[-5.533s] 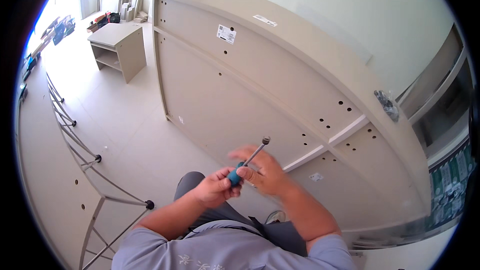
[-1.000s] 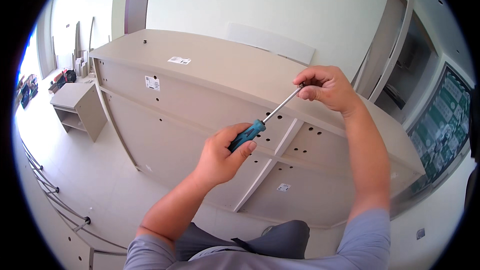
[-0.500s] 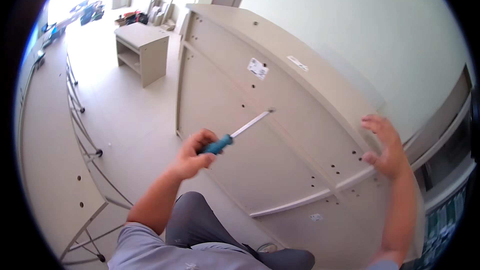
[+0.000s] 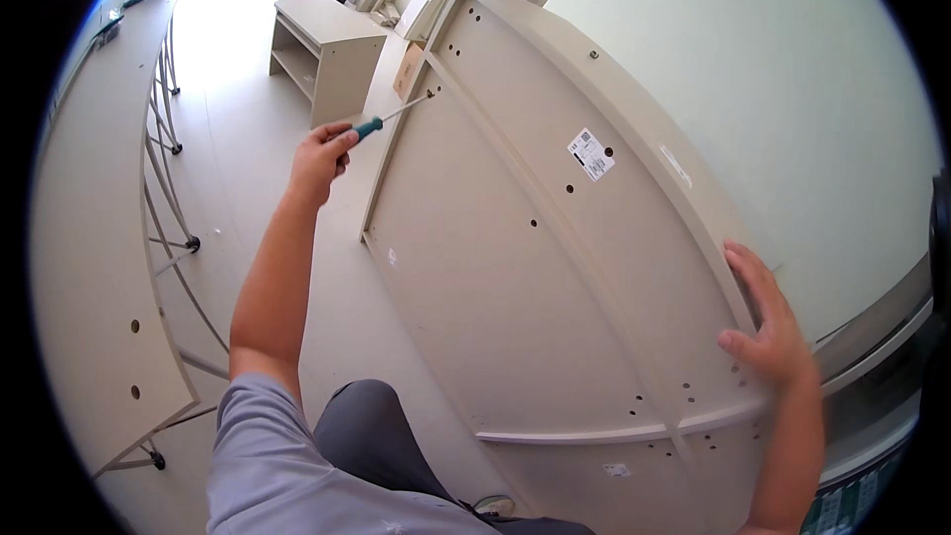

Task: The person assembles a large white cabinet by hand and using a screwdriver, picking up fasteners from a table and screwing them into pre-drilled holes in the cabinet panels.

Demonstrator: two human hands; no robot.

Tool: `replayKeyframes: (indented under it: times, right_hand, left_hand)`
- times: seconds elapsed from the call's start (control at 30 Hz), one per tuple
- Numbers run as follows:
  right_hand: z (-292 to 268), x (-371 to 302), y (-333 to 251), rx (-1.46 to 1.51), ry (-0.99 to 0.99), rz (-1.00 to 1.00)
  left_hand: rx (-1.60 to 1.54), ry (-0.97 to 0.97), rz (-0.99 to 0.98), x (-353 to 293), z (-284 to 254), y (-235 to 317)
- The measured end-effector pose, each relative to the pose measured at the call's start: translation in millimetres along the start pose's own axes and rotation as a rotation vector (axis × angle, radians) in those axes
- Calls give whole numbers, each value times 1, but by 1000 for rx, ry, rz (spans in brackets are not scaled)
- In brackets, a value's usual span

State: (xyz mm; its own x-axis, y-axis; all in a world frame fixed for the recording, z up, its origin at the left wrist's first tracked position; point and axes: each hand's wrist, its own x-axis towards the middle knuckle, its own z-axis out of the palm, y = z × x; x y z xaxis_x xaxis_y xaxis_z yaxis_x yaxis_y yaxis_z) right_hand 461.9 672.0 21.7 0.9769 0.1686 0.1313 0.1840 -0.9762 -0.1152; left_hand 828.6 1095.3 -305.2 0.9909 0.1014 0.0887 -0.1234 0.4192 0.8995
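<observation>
Gripped by its green handle, a screwdriver [image 4: 368, 129] is in my left hand [image 4: 323, 160], which is stretched far out ahead. The thin shaft's tip meets or nearly meets a fitting in a hole near the left edge of a large beige furniture panel [image 4: 466, 297]. This panel stands tilted, with raised rails across it, several dark holes and a printed label [image 4: 591, 155]. At its right side, my right hand [image 4: 771, 332] lies on the long edge board [image 4: 634, 99], fingers over the edge and thumb apart on the near side.
On the left runs a long table [image 4: 89, 238] with thin metal legs on castors [image 4: 193, 244]. A small open-shelved cabinet [image 4: 347, 69] stands on the floor ahead, near a cardboard box [image 4: 408, 69]. Beyond it, loose boards lean by a pale wall [image 4: 792, 119].
My left hand has carried the screwdriver forward, from mid-panel to the panel's far left edge. My right hand has come down onto the edge board. The view has shifted.
</observation>
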Motion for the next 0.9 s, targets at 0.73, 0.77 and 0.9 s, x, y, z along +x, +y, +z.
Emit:
replayKeyframes:
  times: [0.73,0.77,0.9]
  right_hand:
    - [2,2,-6,-66,37,26]
    - [1,3,-7,-75,39,23]
    - [2,3,-10,-74,52,30]
  left_hand:
    - [443,-191,-460,86,7,87]
    - [476,-208,-500,87,7,88]
    - [586,-267,-494,94,4,91]
